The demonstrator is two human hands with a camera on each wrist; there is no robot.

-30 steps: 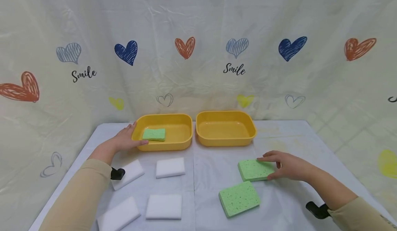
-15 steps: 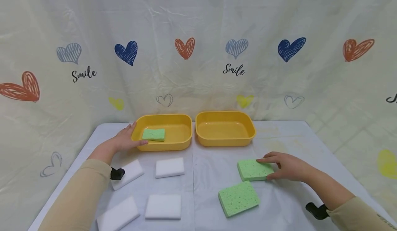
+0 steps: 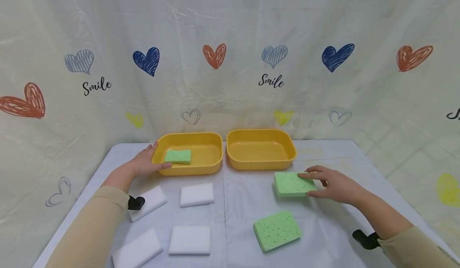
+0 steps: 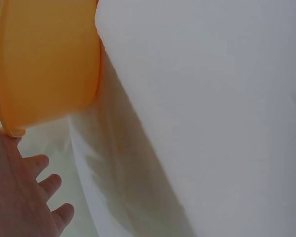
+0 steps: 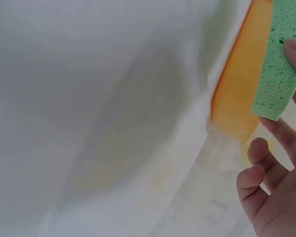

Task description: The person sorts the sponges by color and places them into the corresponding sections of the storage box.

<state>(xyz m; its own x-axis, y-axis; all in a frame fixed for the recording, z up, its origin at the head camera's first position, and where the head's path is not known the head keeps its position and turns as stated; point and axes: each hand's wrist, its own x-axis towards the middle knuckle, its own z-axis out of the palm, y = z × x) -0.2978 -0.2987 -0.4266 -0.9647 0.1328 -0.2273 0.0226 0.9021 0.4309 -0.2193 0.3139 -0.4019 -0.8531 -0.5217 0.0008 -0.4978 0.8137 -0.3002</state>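
In the head view, my left hand [image 3: 143,161] rests against the left end of a yellow tray [image 3: 206,169], thumb along its front rim. The left wrist view shows several fingers loosely spread below the tray [image 4: 49,64]. A small green sponge [image 3: 177,156] lies inside. My right hand [image 3: 336,185] pinches a green sponge [image 3: 291,183] by its right end, thumb on the near side, fingers on top. That sponge [image 5: 277,69] is raised off the table in the right wrist view. Another green sponge [image 3: 276,231] lies on the table closer to me.
A second yellow tray [image 3: 261,165] stands beside the first at the back, with no contents visible. Several white sponge blocks [image 3: 189,240] lie on the left half of the white-covered table [image 3: 237,204]. A curtain [image 3: 230,20] with printed hearts hangs behind.
My right hand has lifted the green sponge from the table and moved it slightly away from me, apart from the nearer sponge. The left hand stays on the tray.
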